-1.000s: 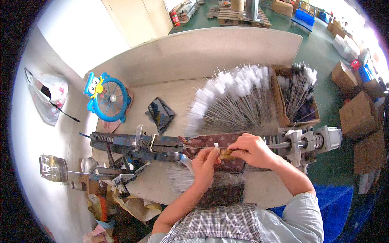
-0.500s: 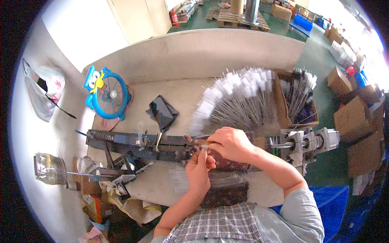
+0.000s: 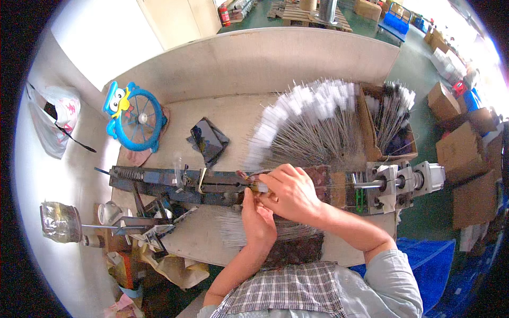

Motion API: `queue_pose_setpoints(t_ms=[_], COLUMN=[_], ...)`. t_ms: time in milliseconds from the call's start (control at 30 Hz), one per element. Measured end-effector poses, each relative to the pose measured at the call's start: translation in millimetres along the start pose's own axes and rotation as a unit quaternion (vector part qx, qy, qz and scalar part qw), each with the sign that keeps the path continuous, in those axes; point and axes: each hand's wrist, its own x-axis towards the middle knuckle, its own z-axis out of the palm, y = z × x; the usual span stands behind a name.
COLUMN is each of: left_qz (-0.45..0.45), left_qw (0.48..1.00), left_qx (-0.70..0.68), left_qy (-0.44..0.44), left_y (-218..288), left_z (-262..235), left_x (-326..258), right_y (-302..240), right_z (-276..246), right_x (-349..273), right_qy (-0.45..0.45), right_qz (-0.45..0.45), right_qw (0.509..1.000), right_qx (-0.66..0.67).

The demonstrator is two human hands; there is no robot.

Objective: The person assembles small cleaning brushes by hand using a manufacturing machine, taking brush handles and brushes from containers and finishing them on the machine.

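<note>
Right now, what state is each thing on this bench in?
Left hand: pinching a small piece at the machine.
Right hand: resting on the machine, fingers at the same spot.
Long metal machine: lying across the bench.
Wire brushes: fanned out flat.
Cardboard box: open, holding more brushes.
Phone: screen dark.
Blue fan: blades look still.

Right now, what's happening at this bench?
A person in a plaid shirt works at a long blue-grey metal machine lying across a pale workbench. The right hand and left hand meet at the machine's middle, pinching a small part I can't make out. A fan of thin white-tipped wire brushes lies just behind, more stand in a cardboard box, and a loose bundle of bare wires lies in front.
</note>
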Motion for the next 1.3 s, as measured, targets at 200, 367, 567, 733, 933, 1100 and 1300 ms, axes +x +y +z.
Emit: queue_pose_setpoints(t_ms=[200, 367, 567, 733, 933, 1100, 1300], left_qz=[0.02, 0.044, 0.023, 0.011, 0.009, 0.011, 0.015], left_qw=[1.0, 0.999, 1.0, 0.999, 0.995, 0.997, 0.999], left_qx=[0.019, 0.028, -0.001, -0.024, -0.096, -0.08, -0.035], left_qy=[-0.001, 0.008, 0.017, -0.023, -0.03, -0.011, -0.039], left_y=[-7, -8, -4, -2, -8, -2, -12], left_z=[3, 2, 7, 5, -4, 6, -8], left_x=[0, -1, -3, -3, -2, -6, 4], right_y=[13, 15, 24, 13, 9, 4, 18], right_z=[-10, -11, -13, -9, -4, -11, -17], right_x=[-7, -10, -11, -5, -5, 0, -13], right_qy=[0.079, 0.066, 0.049, 0.048, 0.03, 0.009, 0.017], right_qz=[-0.062, -0.098, -0.106, -0.089, -0.086, -0.075, -0.056], right_qw=[0.995, 0.993, 0.993, 0.994, 0.995, 0.997, 0.998], right_qx=[-0.026, -0.013, -0.013, 0.029, 0.039, 0.036, 0.02])
